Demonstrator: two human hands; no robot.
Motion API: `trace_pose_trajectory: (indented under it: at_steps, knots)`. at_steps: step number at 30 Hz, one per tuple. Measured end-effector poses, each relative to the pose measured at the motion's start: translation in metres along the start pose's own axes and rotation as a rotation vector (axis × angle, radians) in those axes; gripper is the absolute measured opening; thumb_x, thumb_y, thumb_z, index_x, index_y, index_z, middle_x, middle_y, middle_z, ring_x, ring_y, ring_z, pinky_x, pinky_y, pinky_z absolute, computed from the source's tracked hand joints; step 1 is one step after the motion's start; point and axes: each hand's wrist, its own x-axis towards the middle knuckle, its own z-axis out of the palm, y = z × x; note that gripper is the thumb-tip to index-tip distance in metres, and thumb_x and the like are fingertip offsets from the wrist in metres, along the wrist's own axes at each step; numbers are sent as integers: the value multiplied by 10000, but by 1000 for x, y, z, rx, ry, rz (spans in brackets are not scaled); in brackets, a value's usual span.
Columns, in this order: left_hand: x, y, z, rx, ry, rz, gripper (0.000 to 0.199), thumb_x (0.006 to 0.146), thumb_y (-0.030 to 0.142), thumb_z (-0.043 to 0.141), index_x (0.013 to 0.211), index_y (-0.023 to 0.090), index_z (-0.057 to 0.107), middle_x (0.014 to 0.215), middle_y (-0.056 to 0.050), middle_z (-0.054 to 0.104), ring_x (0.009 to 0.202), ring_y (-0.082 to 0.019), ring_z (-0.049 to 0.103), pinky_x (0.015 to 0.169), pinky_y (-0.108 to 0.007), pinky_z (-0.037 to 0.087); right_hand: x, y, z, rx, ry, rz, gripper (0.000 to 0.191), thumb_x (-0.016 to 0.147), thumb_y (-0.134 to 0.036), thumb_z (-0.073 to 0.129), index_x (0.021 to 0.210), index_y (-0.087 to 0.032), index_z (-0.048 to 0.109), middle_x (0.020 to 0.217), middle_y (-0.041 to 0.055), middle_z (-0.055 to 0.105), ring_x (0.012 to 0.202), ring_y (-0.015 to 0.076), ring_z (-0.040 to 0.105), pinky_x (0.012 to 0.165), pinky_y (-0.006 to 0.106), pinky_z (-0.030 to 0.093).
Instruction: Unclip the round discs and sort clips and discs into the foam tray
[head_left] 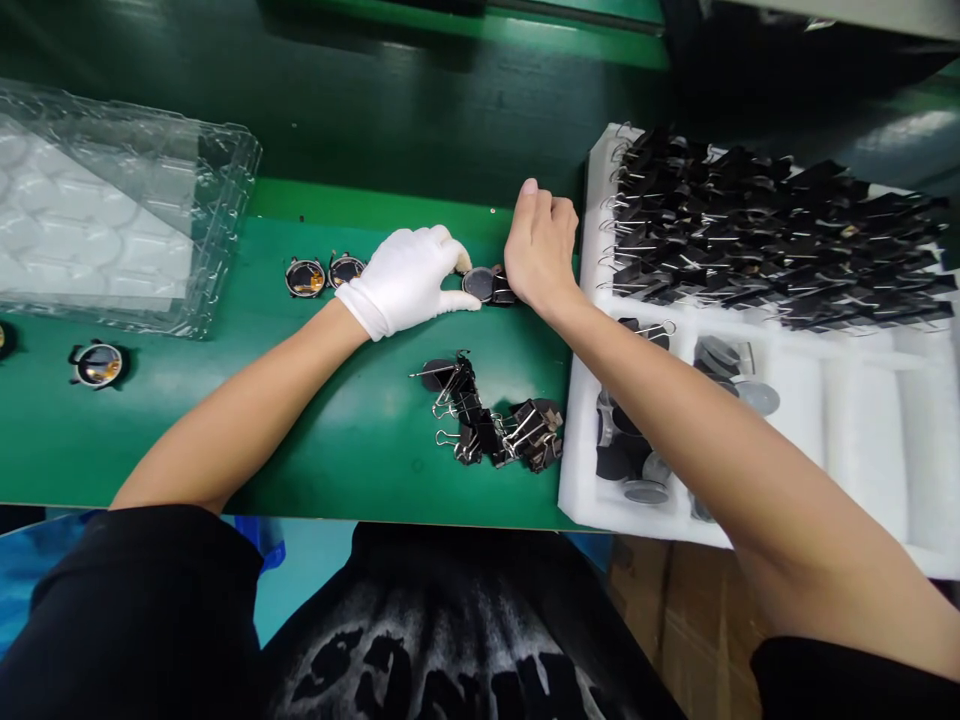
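A round dark disc [478, 285] lies low over the green bench, a black binder clip [501, 287] on its right edge. My left hand [411, 275], in a white glove, pinches the disc's left side between thumb and fingers. Bare and bent at the wrist, my right hand [544, 245] is at the clip's right end with its fingers curled; their grip is partly hidden. Left of the glove are two watch heads [305, 278] with dark and gold faces. Nearer me lies a loose pile of black binder clips [472, 420], some with dark discs in them.
At right stands a white foam tray [579, 440], with rows of clipped pieces [750, 230] at the back and loose round discs [646, 490] in front compartments. A clear plastic tray [225, 190] lies at left. Another watch head [100, 365] sits near it.
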Motion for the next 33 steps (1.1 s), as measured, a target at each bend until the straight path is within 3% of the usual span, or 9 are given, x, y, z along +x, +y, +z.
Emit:
trace_pose_trajectory:
  at_steps: [9, 14, 20, 23, 26, 29, 31, 33]
  knots:
    - [4, -3, 0, -98, 23, 46, 494, 909, 570, 763, 1231, 196, 751, 1189, -110, 747, 1136, -316, 703, 1037, -434, 468, 8, 9, 16, 7, 50, -6, 665, 1141, -540, 63, 1370, -165, 562, 1338, 215, 544, 1423, 382, 455, 1206, 683, 309]
    - [7, 1, -5, -114, -6, 39, 472, 886, 517, 790, 1234, 202, 752, 1100, -91, 776, 1034, -281, 722, 982, -394, 488, 8, 5, 17, 8, 98, -10, 652, 1143, -551, 79, 1340, -164, 566, 1343, 213, 560, 1422, 384, 461, 1216, 679, 299]
    - [6, 11, -10, 75, 7, 81, 727, 889, 634, 695, 1475, 211, 622, 1232, -150, 739, 1128, -363, 697, 939, -416, 480, -1, -27, -11, -19, 17, 66, 562, 1158, -477, 116, 1380, -181, 538, 1367, 178, 571, 1422, 322, 493, 1234, 571, 350]
    - [2, 21, -9, 210, -4, 56, 644, 921, 649, 593, 1404, 231, 677, 1237, -161, 711, 1123, -379, 689, 905, -429, 469, -8, -41, -47, 60, -17, -66, 530, 1160, -495, 122, 1385, -241, 530, 1332, 122, 604, 1387, 286, 520, 1191, 510, 414]
    - [-6, 30, -13, 302, 38, -111, 705, 917, 720, 521, 1297, 159, 716, 1148, -207, 712, 1088, -418, 685, 872, -459, 451, -28, -42, -102, 145, -221, -311, 406, 1146, -498, 320, 1292, -255, 610, 1244, 80, 678, 1238, 268, 593, 1075, 420, 486]
    - [-16, 31, -24, 353, 81, -193, 868, 922, 782, 467, 1436, 100, 617, 1252, -275, 683, 1132, -467, 661, 883, -491, 444, -61, -26, -148, 89, -680, -470, 221, 1013, -414, 652, 1143, -248, 720, 1143, 63, 730, 1039, 257, 663, 880, 357, 523]
    - [-19, 24, -33, 357, 30, -48, 819, 957, 724, 476, 1574, 185, 511, 1486, -258, 585, 1236, -458, 624, 929, -490, 452, -83, -14, -161, 0, -872, -490, 286, 914, -383, 780, 1172, -263, 755, 1164, 69, 734, 995, 263, 684, 783, 344, 510]
    - [-18, 15, -39, 356, -77, 163, 702, 986, 636, 506, 1618, 332, 469, 1688, -169, 414, 1323, -425, 583, 979, -479, 459, -100, -5, -159, -42, -951, -496, 353, 894, -349, 801, 1235, -266, 758, 1189, 81, 735, 1019, 270, 694, 743, 336, 494]
